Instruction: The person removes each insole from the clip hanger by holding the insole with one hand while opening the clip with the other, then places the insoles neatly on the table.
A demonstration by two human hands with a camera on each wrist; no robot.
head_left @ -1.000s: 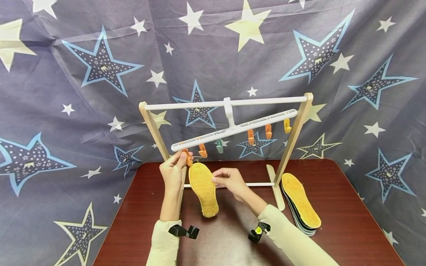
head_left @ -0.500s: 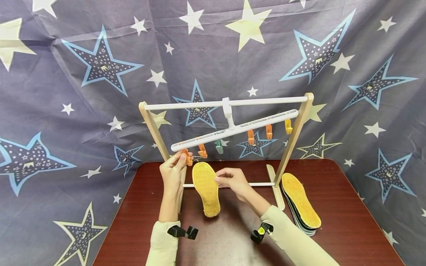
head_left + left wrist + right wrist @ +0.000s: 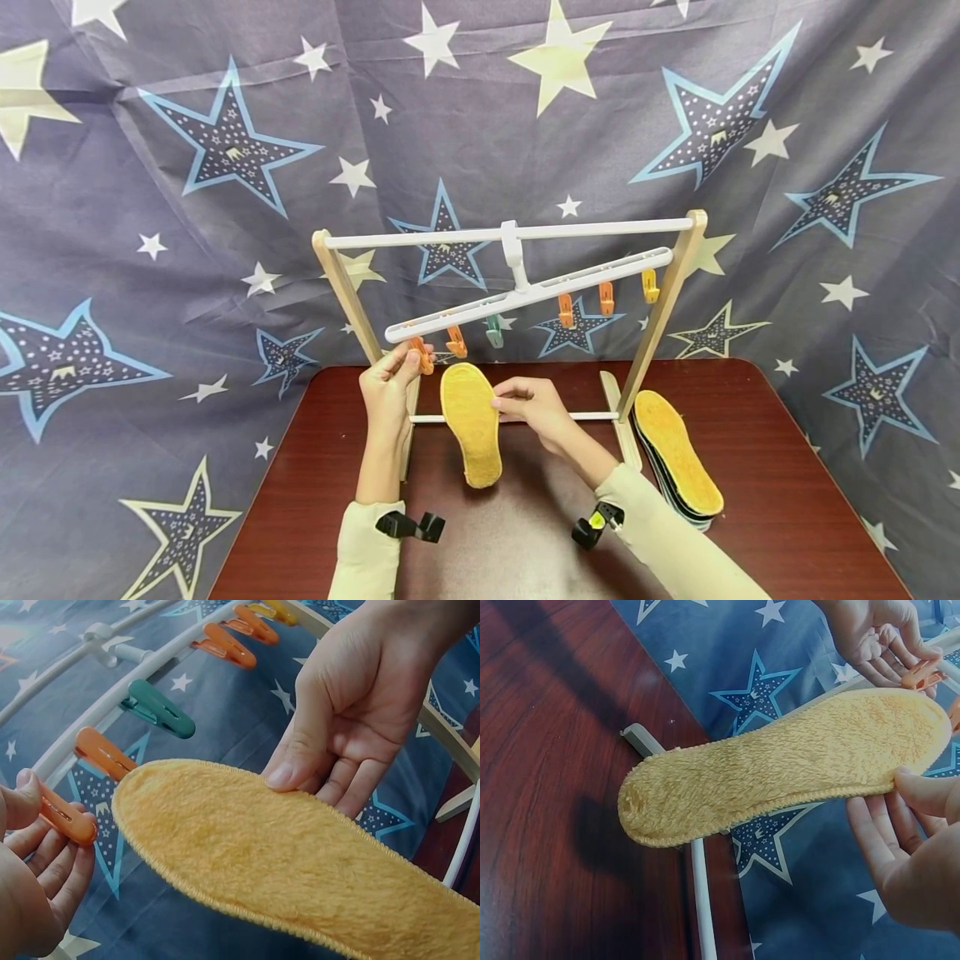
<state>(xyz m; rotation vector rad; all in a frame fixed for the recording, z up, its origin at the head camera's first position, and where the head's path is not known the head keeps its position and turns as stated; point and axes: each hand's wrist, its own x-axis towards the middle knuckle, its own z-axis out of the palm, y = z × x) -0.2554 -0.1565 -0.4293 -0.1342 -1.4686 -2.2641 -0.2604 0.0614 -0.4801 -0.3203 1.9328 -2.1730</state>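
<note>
A fuzzy yellow insole (image 3: 471,425) hangs in the air below the low left end of a white clip hanger (image 3: 525,293). My right hand (image 3: 536,408) pinches its right edge between thumb and fingers, as the right wrist view also shows with the insole (image 3: 780,765) stretching left. My left hand (image 3: 386,400) pinches the leftmost orange clip (image 3: 422,356) by thumb and fingers. In the left wrist view that orange clip (image 3: 67,816) is apart from the insole (image 3: 285,847), whose rounded end lies near the neighbouring orange clip (image 3: 103,752).
The tilted hanger hooks over the top bar (image 3: 420,238) of a wooden-sided rack (image 3: 663,308). A green clip (image 3: 494,331), more orange clips (image 3: 566,309) and a yellow clip (image 3: 649,286) dangle from it. Stacked insoles (image 3: 678,454) lie on the brown table (image 3: 787,500) at the right.
My right hand has moved the insole rightward, away from the leftmost orange clip. The left hand stays at that clip, nearly still.
</note>
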